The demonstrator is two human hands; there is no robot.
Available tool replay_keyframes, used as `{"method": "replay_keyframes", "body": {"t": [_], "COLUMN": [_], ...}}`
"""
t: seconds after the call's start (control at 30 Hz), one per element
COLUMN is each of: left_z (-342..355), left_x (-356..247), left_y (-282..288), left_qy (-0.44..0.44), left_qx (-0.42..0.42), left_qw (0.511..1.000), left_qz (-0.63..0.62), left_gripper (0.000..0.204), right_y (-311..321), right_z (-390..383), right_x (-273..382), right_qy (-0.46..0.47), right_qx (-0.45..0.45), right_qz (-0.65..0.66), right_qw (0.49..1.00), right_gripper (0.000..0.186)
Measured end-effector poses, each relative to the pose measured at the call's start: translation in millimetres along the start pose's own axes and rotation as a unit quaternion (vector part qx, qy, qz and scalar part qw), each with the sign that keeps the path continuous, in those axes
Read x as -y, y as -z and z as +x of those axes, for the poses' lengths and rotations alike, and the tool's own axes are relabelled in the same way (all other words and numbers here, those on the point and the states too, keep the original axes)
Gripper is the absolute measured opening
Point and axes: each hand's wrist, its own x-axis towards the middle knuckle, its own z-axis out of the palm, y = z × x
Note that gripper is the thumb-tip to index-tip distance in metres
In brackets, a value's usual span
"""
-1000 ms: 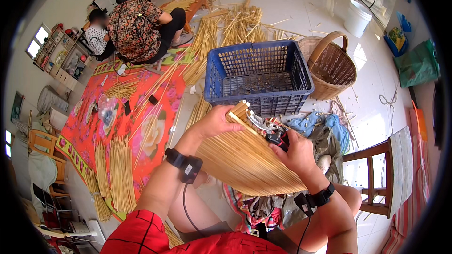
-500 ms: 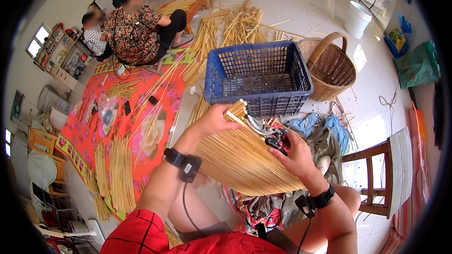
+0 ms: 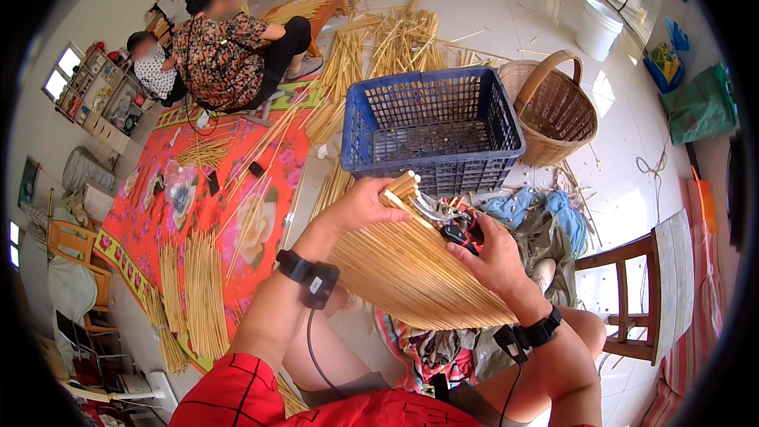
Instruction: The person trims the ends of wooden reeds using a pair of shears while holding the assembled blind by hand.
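Observation:
A panel of pale straw-coloured sticks (image 3: 411, 277), laid side by side, slants across my lap. My left hand (image 3: 365, 204) grips its far end, thumb over the top, where several stick ends (image 3: 405, 182) poke up in a small cluster. In my right hand (image 3: 496, 253) is a pair of pruning shears (image 3: 458, 229) with dark and red handles. Their curved metal blade (image 3: 427, 205) lies against the stick ends along the panel's right edge. How far the blades are apart is hard to make out.
A blue plastic crate (image 3: 431, 162) stands just beyond the panel, with a wicker basket (image 3: 573, 134) to its right. Bundled sticks (image 3: 204, 292) lie on a red floral mat (image 3: 257, 213) at left. A wooden stool (image 3: 648, 292) is at right. Two people sit far left.
The shears and my right hand have shifted slightly, and the handles look turned a little. My left hand keeps its grip on the panel.

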Motion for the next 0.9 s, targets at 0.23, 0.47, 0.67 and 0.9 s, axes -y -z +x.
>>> {"method": "replay_keyframes", "body": {"t": [0.23,0.47,0.67,0.9], "left_z": [-2.3,-2.2,0.0,-6.2], "left_x": [-3.1,3.4,3.3,-1.1], "left_y": [0.8,3.6,5.0,7.9], "left_qy": [0.025,0.034,0.023,0.007], "left_qx": [0.01,0.001,-0.025,-0.028], "left_qw": [0.999,0.999,0.999,0.999], "left_qz": [-0.018,-0.024,0.017,0.038], "left_gripper": [0.053,0.049,0.047,0.046], "right_y": [-2.6,-3.7,-1.4,9.0], "right_z": [-2.4,0.3,-2.0,-9.8], "right_x": [-0.2,-4.0,-6.8,-6.6], "right_qy": [-0.001,0.072,0.082,0.004], "right_qx": [0.008,-0.037,-0.042,-0.041], "right_qz": [-0.047,-0.128,-0.156,-0.043], "right_qw": [0.999,0.989,0.983,0.998], "right_gripper": [0.061,0.063,0.061,0.057]}}
